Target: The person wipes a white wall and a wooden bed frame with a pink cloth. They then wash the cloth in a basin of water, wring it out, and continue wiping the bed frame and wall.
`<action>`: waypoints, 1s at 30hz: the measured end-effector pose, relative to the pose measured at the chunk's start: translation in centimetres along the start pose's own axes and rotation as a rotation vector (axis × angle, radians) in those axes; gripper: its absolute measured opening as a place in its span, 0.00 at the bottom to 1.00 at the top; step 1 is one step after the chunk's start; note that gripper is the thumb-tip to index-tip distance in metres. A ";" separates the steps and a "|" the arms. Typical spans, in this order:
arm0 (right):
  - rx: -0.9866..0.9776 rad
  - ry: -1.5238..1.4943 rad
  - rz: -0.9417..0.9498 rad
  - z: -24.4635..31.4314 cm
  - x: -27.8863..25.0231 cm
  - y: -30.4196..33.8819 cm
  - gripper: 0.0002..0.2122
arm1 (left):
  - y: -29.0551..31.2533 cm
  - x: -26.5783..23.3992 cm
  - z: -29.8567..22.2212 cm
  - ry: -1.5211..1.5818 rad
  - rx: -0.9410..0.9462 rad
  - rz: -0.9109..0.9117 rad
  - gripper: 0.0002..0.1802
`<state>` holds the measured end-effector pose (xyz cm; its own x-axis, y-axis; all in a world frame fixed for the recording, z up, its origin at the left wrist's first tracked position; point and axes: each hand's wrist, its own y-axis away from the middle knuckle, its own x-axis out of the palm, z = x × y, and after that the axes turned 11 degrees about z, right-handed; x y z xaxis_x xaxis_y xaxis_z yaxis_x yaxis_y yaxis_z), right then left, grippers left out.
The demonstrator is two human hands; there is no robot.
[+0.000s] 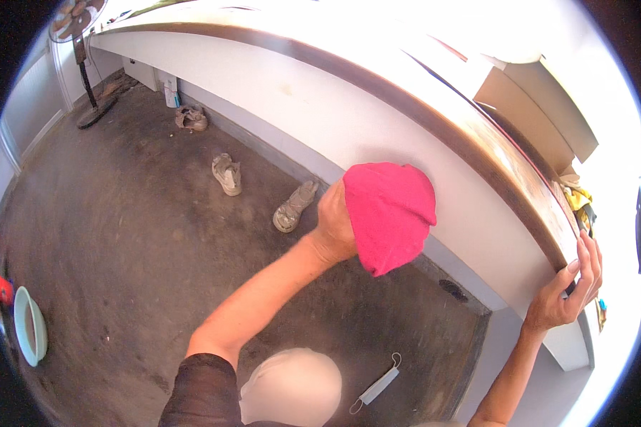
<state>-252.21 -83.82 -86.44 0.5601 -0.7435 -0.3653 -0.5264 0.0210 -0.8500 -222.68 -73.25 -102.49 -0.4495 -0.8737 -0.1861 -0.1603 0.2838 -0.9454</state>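
Below the left hand, close to the person's body, a pale rounded knee [292,384] and a light blue face mask [377,386] on the floor sit nearest the camera. Up from there, the left hand [332,226] is closed around a bright pink cloth [390,213], which it presses flat against the white front panel [377,135] of the bench; the cloth covers the fingers, so only the back of the hand and wrist show. Off to the right of that hand, well apart from it, the right hand [571,285] is curled over the dark brown edge [477,153] of the bench top, fingers hooked on the upper side and thumb below, holding nothing else. Just above the right hand, yellow and dark items [578,199] lie on the bench, too blurred to tell apart, and beyond them stands an open cardboard box [534,107]. Left of the cloth hand, three worn pale shoes lie on the brown floor [135,235] near the foot of the bench: one [295,206] close by, one [226,174] farther, one [191,118] farther still. Far down to the left, a white bowl [30,326] sits at the picture's rim. Farthest off, a standing fan [82,43] rises by the white wall.
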 end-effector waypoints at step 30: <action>-0.047 -0.035 0.022 -0.8 -0.2 0.4 0.13 | -6.7 -13.0 3.9 -0.267 -0.358 -0.149 0.13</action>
<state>-253.07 -84.21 -86.43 0.5693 -0.7197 -0.3975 -0.5679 0.0054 -0.8231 -212.37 -65.35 -94.77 -0.1643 -0.9730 -0.1624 -0.5196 0.2253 -0.8242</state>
